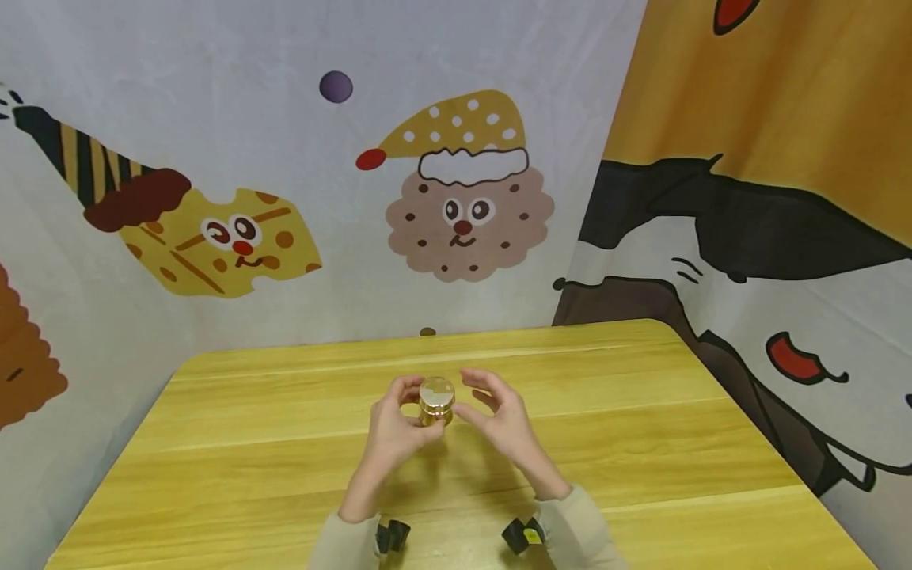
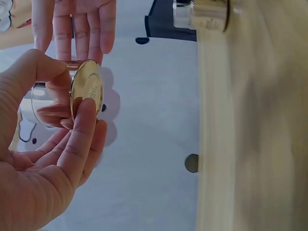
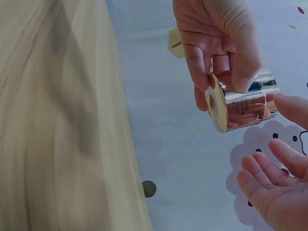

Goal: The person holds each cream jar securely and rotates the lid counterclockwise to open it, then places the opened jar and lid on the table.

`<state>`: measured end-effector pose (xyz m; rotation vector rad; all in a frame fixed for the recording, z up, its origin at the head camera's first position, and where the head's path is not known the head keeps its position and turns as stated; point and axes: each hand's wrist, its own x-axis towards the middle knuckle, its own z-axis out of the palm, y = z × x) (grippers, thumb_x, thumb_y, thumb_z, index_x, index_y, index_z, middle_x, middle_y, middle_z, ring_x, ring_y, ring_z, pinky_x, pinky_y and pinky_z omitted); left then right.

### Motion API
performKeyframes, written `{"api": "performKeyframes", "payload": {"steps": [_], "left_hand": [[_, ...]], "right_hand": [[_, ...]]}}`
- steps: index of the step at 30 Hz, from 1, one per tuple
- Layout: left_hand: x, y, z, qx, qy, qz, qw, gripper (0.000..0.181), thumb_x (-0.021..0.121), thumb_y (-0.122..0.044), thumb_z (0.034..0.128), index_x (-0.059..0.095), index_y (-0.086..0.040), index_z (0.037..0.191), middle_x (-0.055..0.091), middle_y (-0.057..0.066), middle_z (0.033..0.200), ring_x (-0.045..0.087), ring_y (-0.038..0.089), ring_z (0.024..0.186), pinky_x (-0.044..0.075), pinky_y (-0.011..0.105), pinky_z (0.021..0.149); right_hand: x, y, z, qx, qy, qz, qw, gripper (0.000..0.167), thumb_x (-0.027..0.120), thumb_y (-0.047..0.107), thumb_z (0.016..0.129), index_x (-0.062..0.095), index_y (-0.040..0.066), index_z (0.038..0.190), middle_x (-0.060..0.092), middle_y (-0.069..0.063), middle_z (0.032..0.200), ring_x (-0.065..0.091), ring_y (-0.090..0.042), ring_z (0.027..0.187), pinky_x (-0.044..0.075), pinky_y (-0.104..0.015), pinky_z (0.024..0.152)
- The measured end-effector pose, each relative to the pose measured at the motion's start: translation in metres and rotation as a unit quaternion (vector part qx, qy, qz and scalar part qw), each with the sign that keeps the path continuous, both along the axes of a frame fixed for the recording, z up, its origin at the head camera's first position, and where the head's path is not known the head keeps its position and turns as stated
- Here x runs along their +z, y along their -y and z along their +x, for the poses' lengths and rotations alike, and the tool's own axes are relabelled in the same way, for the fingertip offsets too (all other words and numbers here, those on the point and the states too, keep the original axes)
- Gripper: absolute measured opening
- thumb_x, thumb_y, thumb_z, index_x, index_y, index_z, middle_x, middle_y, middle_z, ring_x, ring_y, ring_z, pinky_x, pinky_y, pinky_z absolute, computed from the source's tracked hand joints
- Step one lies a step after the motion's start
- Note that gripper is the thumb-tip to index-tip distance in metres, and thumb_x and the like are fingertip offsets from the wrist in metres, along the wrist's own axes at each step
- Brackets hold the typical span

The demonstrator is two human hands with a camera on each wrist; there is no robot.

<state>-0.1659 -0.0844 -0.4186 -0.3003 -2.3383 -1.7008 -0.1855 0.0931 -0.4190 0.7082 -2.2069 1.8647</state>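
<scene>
A shiny gold jar is held up in front of the person, over the table. The left hand grips it from the left, thumb on the near side and fingers round the far side. In the left wrist view the jar's round gold base faces the camera, with small lettering. To the jar's right is the right hand, its fingers spread and loosely bent. The right thumb reaches to the jar's lid end in the right wrist view; whether it touches cannot be told.
A wooden table with rounded corners stands below the hands. Behind it hangs a cartoon-printed cloth. Part of another gold-coloured object shows at the left wrist view's upper edge. Dark wrist mounts sit at the sleeves.
</scene>
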Motion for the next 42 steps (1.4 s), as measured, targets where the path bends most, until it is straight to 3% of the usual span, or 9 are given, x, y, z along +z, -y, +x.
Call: {"api": "performKeyframes", "payload": {"steps": [15,28,37,42], "left_hand": [[0.021,-0.011,0.010,-0.012,-0.024,0.012,0.9996,0.059,0.077,0.004,0.0634,0.051,0.005,0.116,0.062,0.018,0.103,0.059,0.031,0.096,0.057,0.027,0.068],[0.027,-0.020,0.010,-0.019,-0.023,0.004,0.9995,0.059,0.076,0.004,0.0626,0.052,0.006,0.116,0.063,0.017,0.101,0.059,0.030,0.096,0.056,0.023,0.065],[0.027,-0.020,0.011,-0.033,-0.018,0.022,0.9991,0.058,0.077,0.004,0.0631,0.052,0.003,0.116,0.063,0.015,0.101,0.060,0.028,0.096,0.056,0.023,0.065],[0.027,-0.021,0.011,-0.036,-0.014,0.025,0.9990,0.058,0.077,0.003,0.0630,0.052,0.004,0.116,0.063,0.015,0.101,0.060,0.028,0.097,0.056,0.025,0.067]], "right_hand": [[0.020,-0.002,0.010,-0.002,-0.014,0.003,0.9999,0.045,0.074,0.001,0.077,0.057,-0.003,0.119,0.056,-0.017,0.123,0.050,-0.034,0.115,0.041,-0.050,0.099],[0.030,0.000,0.012,-0.006,-0.032,0.005,0.9994,0.042,0.078,0.001,0.072,0.062,-0.004,0.110,0.055,-0.017,0.122,0.051,-0.033,0.115,0.041,-0.051,0.099],[0.031,-0.006,0.009,0.052,-0.061,0.019,0.9966,0.040,0.069,-0.003,0.080,0.057,-0.007,0.118,0.053,-0.019,0.125,0.050,-0.032,0.114,0.042,-0.036,0.100],[0.031,-0.006,0.008,0.059,-0.062,0.035,0.9957,0.045,0.068,0.000,0.081,0.053,-0.004,0.124,0.052,-0.018,0.126,0.048,-0.032,0.117,0.040,-0.044,0.101]]}}
